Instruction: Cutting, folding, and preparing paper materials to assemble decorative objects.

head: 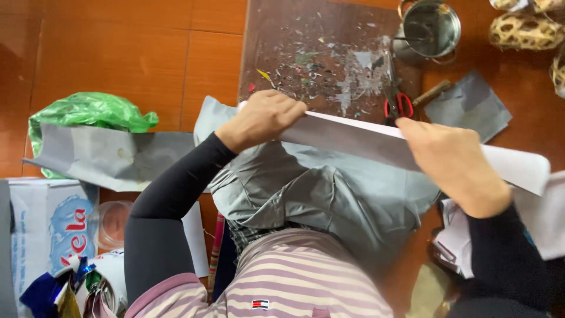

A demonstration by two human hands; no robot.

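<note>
My left hand (263,118) grips the left end of a long folded sheet of white paper (359,138), fingers curled over its top edge. My right hand (453,162) pinches the same sheet further right, thumb on the fold. The sheet runs slanting from upper left to lower right, over crumpled grey paper (329,194) lying on my lap. Both arms wear dark sleeves.
A dark work board (318,53) speckled with paper scraps lies ahead, with red-handled scissors (397,103) and a metal pot (432,26) on it. A green plastic bag (88,112) and grey sheet (118,156) sit left. Woven baskets (524,29) stand at upper right; a white paper stack (547,218) at right.
</note>
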